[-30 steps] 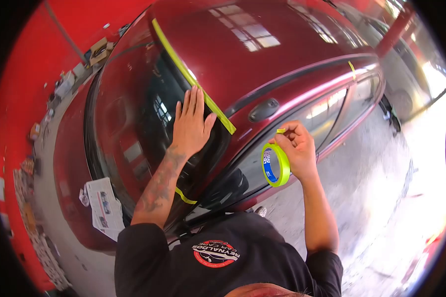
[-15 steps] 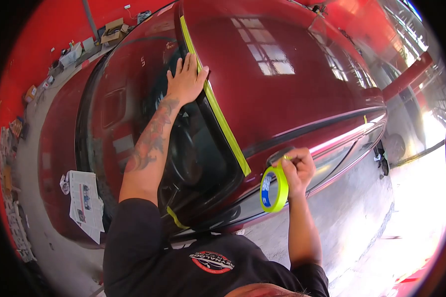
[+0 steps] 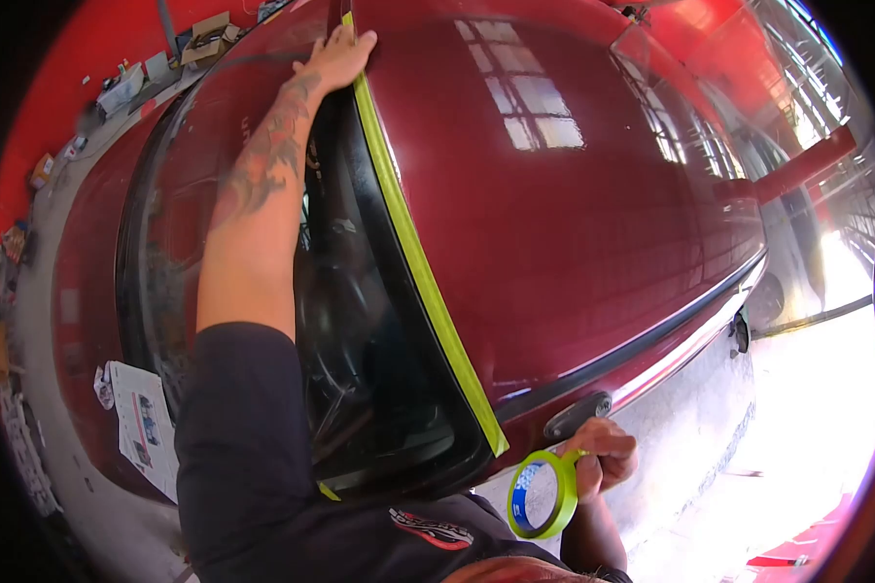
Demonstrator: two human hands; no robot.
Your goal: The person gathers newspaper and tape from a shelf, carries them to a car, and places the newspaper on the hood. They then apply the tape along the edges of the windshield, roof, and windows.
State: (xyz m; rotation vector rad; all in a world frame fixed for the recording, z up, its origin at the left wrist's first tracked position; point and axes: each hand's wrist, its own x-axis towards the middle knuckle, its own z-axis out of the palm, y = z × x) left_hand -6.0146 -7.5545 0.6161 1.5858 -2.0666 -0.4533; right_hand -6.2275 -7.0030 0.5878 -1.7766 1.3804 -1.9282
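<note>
A yellow-green strip of tape (image 3: 413,253) runs down the edge between the windshield (image 3: 360,321) and the dark red roof (image 3: 574,233) of a car. Near the strip's upper end lies my left hand (image 3: 340,56), its fingers apart on the tape and roof edge. My right hand (image 3: 605,459), low beside the side of the roof, grips a roll of yellow-green tape (image 3: 542,496) with a blue inner core. The roll hangs to the left of my fingers, below the strip's lower end. A short piece of tape (image 3: 329,492) sticks near the windshield's lower corner.
Newspaper (image 3: 146,423) lies on the hood at the left. A cardboard box (image 3: 209,41) and a plastic bin (image 3: 122,89) stand by the red wall. At the right, a red beam (image 3: 805,163) juts out beyond the roof.
My left hand has slid up along the tape strip toward its far end. My right hand and the roll have moved lower in the view, which has also shifted.
</note>
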